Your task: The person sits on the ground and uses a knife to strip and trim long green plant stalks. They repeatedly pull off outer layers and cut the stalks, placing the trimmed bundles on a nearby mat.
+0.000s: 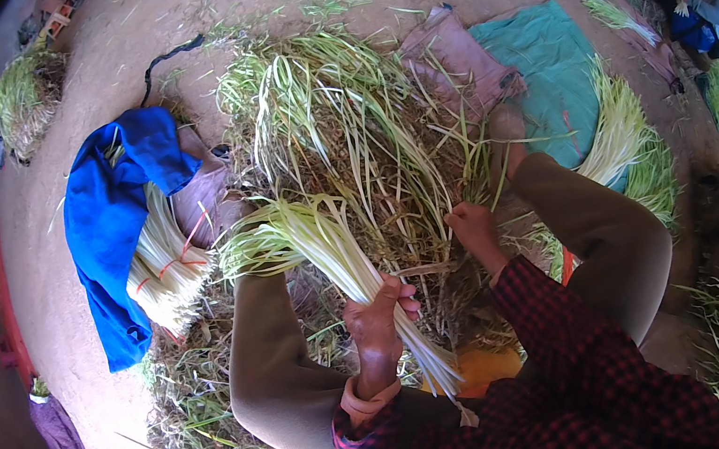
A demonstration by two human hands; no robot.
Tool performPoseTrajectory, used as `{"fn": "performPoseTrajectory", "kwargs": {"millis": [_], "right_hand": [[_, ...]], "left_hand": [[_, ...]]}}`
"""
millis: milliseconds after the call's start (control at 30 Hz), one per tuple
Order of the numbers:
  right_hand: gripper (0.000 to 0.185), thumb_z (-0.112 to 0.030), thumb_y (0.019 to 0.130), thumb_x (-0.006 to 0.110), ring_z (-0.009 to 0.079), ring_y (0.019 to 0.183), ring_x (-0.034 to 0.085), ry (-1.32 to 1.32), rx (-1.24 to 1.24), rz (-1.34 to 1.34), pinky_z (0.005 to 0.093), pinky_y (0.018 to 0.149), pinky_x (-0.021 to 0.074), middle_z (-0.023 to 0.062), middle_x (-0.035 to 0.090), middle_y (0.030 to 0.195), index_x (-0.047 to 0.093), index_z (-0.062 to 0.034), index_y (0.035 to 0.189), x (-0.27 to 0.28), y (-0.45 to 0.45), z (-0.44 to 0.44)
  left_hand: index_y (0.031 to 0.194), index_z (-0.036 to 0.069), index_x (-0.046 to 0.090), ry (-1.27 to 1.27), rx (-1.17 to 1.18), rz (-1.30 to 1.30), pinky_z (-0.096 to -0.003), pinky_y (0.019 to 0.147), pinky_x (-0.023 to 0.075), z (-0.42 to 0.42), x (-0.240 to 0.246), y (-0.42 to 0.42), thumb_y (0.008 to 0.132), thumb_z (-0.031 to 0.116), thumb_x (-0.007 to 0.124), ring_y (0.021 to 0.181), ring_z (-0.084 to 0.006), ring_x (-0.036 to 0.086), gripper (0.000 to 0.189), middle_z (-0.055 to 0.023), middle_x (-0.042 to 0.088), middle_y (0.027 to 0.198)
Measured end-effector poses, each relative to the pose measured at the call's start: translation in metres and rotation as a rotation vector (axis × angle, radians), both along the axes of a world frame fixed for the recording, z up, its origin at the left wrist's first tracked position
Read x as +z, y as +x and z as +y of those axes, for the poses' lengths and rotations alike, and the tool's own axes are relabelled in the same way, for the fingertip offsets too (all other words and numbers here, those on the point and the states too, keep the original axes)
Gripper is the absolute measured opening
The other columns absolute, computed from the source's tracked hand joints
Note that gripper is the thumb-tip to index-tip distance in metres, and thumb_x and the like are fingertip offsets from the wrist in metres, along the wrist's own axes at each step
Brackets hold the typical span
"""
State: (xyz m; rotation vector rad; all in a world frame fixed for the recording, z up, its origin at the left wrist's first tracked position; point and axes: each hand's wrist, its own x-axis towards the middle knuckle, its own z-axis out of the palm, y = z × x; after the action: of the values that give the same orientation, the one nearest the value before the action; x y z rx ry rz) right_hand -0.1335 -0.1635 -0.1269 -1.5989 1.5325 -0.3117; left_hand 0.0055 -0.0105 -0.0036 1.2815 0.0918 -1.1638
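My left hand [381,317] is closed around a bunch of long pale stalks with yellow-green leaves [328,251], perhaps blanched garlic leaves or chives. Their leafy ends point up and left over my knee; the white ends hang towards my lap. At the right side of a large heap of similar stalks [344,134], my right hand [474,230] has its fingers pinched together on a thin stalk. Dry brown leaves are tangled through the heap, which lies between my legs.
Left of me, a blue cloth [115,215] partly covers white stalks tied with red string [171,270]. On the right, more stalks [617,124] lie by a green sheet [541,73]. Leaf waste [221,419] covers the ground beside my leg. Another person [713,12] sits at far right.
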Motion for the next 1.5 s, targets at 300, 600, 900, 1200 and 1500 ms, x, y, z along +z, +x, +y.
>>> {"fn": "performPoseTrajectory", "kwargs": {"millis": [300, 600, 900, 1200, 1500], "right_hand": [[0.008, -0.005, 0.075, 0.065, 0.0133, 0.062, 0.055, -0.271, 0.142, -0.437, 0.0258, 0.056, 0.0431, 0.0068, 0.056, 0.068, 0.059, 0.0, 0.077, 0.105, 0.014, 0.031], [0.014, -0.006, 0.071, 0.068, 0.0232, 0.065, 0.057, -0.438, 0.381, -0.464, 0.031, 0.059, 0.0457, 0.0114, 0.055, 0.072, 0.057, -0.0019, 0.08, 0.126, 0.03, 0.05], [0.012, -0.009, 0.075, 0.064, 0.0197, 0.063, 0.057, -0.015, 0.514, -0.485, 0.0299, 0.059, 0.0449, 0.0095, 0.058, 0.071, 0.058, -0.0007, 0.081, 0.111, 0.008, 0.022], [0.008, -0.011, 0.082, 0.06, 0.0033, 0.057, 0.045, -0.284, 0.134, -0.455, 0.0206, 0.047, 0.0376, -0.0021, 0.052, 0.064, 0.059, -0.0036, 0.082, 0.108, -0.013, -0.009], [0.016, -0.021, 0.083, 0.058, 0.0039, 0.051, 0.046, 0.397, -0.428, -0.419, 0.0176, 0.041, 0.0335, 0.0, 0.059, 0.073, 0.059, -0.0065, 0.09, 0.032, -0.046, -0.007]], "left_hand": [[0.088, 0.001, 0.057, -0.128, -0.038, -0.127, -0.0218, 0.046, 0.0474, -0.011, -0.007, -0.013, 0.078, 0.001, 0.063, 0.054, -0.0124, 0.06, 0.012, -0.0115, 0.065, 0.074], [0.093, 0.002, 0.061, -0.212, -0.107, -0.261, -0.0218, 0.056, 0.0485, -0.02, -0.032, -0.021, 0.08, -0.001, 0.061, 0.068, -0.0089, 0.059, 0.013, -0.0034, 0.062, 0.08], [0.088, 0.001, 0.057, -0.109, -0.188, -0.276, -0.022, 0.055, 0.052, -0.015, -0.037, -0.017, 0.077, -0.003, 0.063, 0.063, -0.0106, 0.061, 0.012, -0.0066, 0.063, 0.078], [0.087, 0.001, 0.057, -0.049, -0.184, -0.326, -0.0214, 0.049, 0.05, -0.015, -0.033, -0.014, 0.077, -0.002, 0.063, 0.058, -0.0104, 0.06, 0.012, -0.0088, 0.064, 0.077], [0.084, -0.001, 0.06, -0.061, -0.081, -0.283, -0.0221, 0.046, 0.0484, -0.019, -0.018, -0.011, 0.076, -0.001, 0.064, 0.052, -0.0112, 0.058, 0.009, -0.0118, 0.065, 0.075]]}}
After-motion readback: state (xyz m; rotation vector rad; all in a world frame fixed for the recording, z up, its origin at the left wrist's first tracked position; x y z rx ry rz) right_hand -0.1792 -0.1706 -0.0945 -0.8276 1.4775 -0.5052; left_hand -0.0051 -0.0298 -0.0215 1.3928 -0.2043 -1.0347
